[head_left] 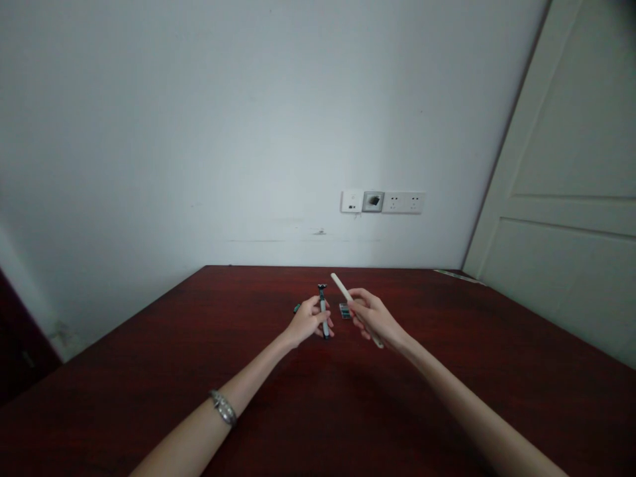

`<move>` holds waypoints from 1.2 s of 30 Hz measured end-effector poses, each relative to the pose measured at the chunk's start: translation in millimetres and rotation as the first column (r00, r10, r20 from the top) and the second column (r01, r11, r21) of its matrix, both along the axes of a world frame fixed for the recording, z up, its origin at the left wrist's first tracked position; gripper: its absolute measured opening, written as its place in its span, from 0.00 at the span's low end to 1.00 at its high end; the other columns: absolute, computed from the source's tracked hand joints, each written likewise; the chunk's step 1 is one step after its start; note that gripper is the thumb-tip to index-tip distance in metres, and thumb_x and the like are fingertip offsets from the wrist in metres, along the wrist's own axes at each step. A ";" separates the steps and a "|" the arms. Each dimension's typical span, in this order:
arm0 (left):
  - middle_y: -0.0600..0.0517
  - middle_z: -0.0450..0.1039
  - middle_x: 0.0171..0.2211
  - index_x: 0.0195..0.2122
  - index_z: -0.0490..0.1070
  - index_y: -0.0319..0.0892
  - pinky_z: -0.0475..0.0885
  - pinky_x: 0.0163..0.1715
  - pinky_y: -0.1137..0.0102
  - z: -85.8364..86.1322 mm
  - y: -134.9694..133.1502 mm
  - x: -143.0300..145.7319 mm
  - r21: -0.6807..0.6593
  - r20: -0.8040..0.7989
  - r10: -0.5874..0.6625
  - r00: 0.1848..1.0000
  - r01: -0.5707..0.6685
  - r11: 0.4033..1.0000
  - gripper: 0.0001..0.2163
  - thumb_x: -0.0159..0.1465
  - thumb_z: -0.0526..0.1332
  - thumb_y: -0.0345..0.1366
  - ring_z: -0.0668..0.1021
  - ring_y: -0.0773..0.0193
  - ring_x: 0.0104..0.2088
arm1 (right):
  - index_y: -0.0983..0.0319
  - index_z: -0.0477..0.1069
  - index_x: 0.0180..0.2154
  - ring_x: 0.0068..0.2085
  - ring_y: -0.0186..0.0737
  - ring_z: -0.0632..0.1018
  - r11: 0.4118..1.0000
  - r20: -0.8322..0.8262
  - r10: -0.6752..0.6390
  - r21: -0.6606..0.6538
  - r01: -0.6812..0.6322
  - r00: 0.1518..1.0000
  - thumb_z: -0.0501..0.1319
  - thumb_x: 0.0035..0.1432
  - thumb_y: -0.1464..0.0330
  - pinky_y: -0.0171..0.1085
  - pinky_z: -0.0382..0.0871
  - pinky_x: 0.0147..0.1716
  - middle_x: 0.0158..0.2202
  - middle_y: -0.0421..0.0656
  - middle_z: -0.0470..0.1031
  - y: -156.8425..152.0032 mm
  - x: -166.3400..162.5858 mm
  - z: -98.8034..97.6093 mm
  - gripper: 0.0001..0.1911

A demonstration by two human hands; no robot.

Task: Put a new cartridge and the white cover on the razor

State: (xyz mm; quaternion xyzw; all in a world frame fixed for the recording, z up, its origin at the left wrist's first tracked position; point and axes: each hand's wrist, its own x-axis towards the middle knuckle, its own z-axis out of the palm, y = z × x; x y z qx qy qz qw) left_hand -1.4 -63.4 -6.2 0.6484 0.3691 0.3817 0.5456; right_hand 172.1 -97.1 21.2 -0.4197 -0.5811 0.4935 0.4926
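My left hand (305,319) is closed around the handle of a razor (324,317), held upright with its dark head at the top. My right hand (373,317) grips a long, slim, cream-white stick (342,287), tilted with its upper end toward the left; I cannot tell what kind of thing it is. Between the hands, a small clear case (344,311) with dark green parts in it lies on the table, partly behind my right fingers. A small green-and-black item (297,308) shows just behind my left hand, mostly hidden.
The dark red wooden table (238,371) reaches back to a white wall. Sockets (403,202) and wall plates are set in the wall above the table's far edge. A white panelled door (571,199) stands on the right. A thin flat strip (457,275) lies at the back right edge.
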 end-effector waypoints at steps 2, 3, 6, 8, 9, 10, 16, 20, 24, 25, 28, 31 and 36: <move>0.53 0.71 0.24 0.37 0.57 0.41 0.70 0.19 0.73 0.3 -0.3 0.2 -0.006 -0.001 -0.001 1.000 0.001 1.000 0.14 0.56 0.59 0.41 0.77 0.63 0.21 | 0.58 0.59 0.38 0.13 0.23 0.56 0.994 -0.101 0.028 -0.105 -0.038 0.994 0.60 0.48 0.60 0.23 0.46 0.07 0.19 0.30 0.61 -9.2 -8.7 1.6 0.16; 0.53 0.71 0.23 0.38 0.57 0.41 0.70 0.19 0.73 0.7 -0.7 0.4 -0.010 -0.002 -0.002 1.000 0.002 1.000 0.14 0.56 0.59 0.41 0.77 0.63 0.21 | 0.58 0.59 0.37 0.12 0.22 0.54 0.987 -0.148 0.039 -0.146 -0.061 0.988 0.59 0.48 0.60 0.23 0.43 0.07 0.18 0.30 0.60 -12.6 -11.7 2.8 0.16; 0.53 0.70 0.23 0.38 0.58 0.40 0.71 0.19 0.72 2.4 -2.8 1.1 -0.017 0.001 -0.011 1.000 0.011 1.000 0.14 0.56 0.59 0.41 0.77 0.62 0.21 | 0.59 0.59 0.36 0.12 0.20 0.50 0.972 -0.260 0.071 -0.199 -0.126 0.963 0.58 0.51 0.59 0.22 0.37 0.09 0.16 0.29 0.57 -15.4 -16.0 6.1 0.14; 0.53 0.70 0.23 0.38 0.58 0.40 0.71 0.20 0.70 3.4 -4.3 1.5 -0.014 0.006 -0.022 1.000 0.022 1.000 0.14 0.56 0.59 0.41 0.77 0.62 0.20 | 0.60 0.60 0.36 0.12 0.20 0.49 0.963 -0.311 0.091 -0.216 -0.163 0.946 0.58 0.51 0.60 0.22 0.36 0.09 0.16 0.29 0.55 -12.1 -16.5 6.7 0.13; 0.53 0.70 0.23 0.38 0.58 0.40 0.71 0.20 0.70 3.8 -4.9 1.7 -0.010 0.009 -0.029 1.000 0.029 1.000 0.14 0.56 0.59 0.42 0.77 0.62 0.20 | 0.61 0.61 0.36 0.12 0.20 0.49 0.957 -0.330 0.099 -0.227 -0.181 0.939 0.58 0.51 0.61 0.23 0.36 0.09 0.16 0.30 0.55 -9.9 -16.7 6.5 0.12; 0.53 0.70 0.23 0.38 0.59 0.40 0.71 0.19 0.71 4.0 -5.3 1.7 -0.005 0.012 -0.039 0.999 0.039 0.999 0.15 0.56 0.60 0.42 0.77 0.62 0.20 | 0.61 0.62 0.36 0.12 0.20 0.49 0.952 -0.345 0.108 -0.235 -0.198 0.932 0.57 0.52 0.62 0.23 0.36 0.10 0.16 0.30 0.55 -8.0 -17.2 5.8 0.12; 0.51 0.71 0.25 0.38 0.61 0.39 0.71 0.20 0.70 4.0 -3.8 0.8 0.015 0.042 -0.050 0.998 0.049 0.999 0.19 0.53 0.62 0.46 0.76 0.63 0.21 | 0.62 0.61 0.31 0.12 0.20 0.47 0.943 -0.376 0.089 -0.266 -0.199 0.922 0.58 0.51 0.59 0.24 0.35 0.10 0.14 0.29 0.52 -18.4 -29.3 -4.4 0.13; 0.52 0.71 0.24 0.37 0.61 0.39 0.71 0.20 0.72 5.2 -0.3 -1.6 0.038 0.080 0.015 0.997 -0.018 0.999 0.17 0.53 0.62 0.44 0.76 0.64 0.22 | 0.61 0.60 0.29 0.12 0.21 0.47 0.931 -0.376 0.060 -0.312 -0.188 0.925 0.59 0.49 0.58 0.24 0.35 0.09 0.14 0.29 0.52 -32.5 -36.9 -6.9 0.14; 0.52 0.71 0.23 0.37 0.60 0.40 0.71 0.19 0.71 5.4 -0.5 -2.0 0.042 0.064 -0.022 0.998 0.020 0.999 0.16 0.54 0.61 0.43 0.76 0.63 0.20 | 0.61 0.60 0.30 0.12 0.21 0.47 0.956 -0.412 0.041 -0.249 -0.156 0.910 0.59 0.49 0.58 0.24 0.34 0.10 0.14 0.28 0.52 -28.5 -33.9 3.9 0.13; 0.52 0.70 0.23 0.37 0.60 0.40 0.70 0.18 0.71 5.1 -1.3 -1.5 0.043 0.059 -0.036 0.998 0.033 0.999 0.16 0.54 0.61 0.43 0.76 0.63 0.20 | 0.61 0.60 0.30 0.12 0.20 0.46 0.961 -0.420 0.045 -0.229 -0.153 0.906 0.59 0.49 0.59 0.24 0.34 0.10 0.14 0.29 0.52 -26.0 -32.7 7.0 0.13; 0.52 0.71 0.24 0.37 0.61 0.39 0.70 0.18 0.71 4.3 -3.6 0.1 0.058 0.061 -0.078 0.995 0.074 0.996 0.16 0.54 0.62 0.44 0.76 0.63 0.20 | 0.61 0.60 0.30 0.12 0.20 0.46 0.962 -0.415 0.056 -0.222 -0.161 0.908 0.59 0.49 0.59 0.24 0.34 0.10 0.13 0.29 0.52 -21.7 -32.3 10.5 0.13; 0.52 0.70 0.24 0.36 0.61 0.39 0.70 0.19 0.72 4.5 -3.9 0.9 0.068 0.071 -0.091 0.993 0.086 0.994 0.16 0.53 0.62 0.44 0.75 0.65 0.20 | 0.61 0.59 0.29 0.12 0.20 0.46 0.957 -0.394 0.024 -0.258 -0.135 0.919 0.58 0.50 0.58 0.24 0.34 0.10 0.13 0.29 0.52 -26.3 -36.9 4.1 0.14; 0.54 0.70 0.23 0.35 0.62 0.39 0.70 0.18 0.74 5.2 0.0 0.3 0.073 0.083 0.038 0.996 -0.044 0.996 0.15 0.52 0.63 0.42 0.74 0.67 0.20 | 0.60 0.58 0.28 0.12 0.21 0.46 0.935 -0.370 0.026 -0.319 -0.153 0.929 0.58 0.49 0.58 0.24 0.34 0.10 0.13 0.28 0.51 -38.2 -44.0 -7.2 0.14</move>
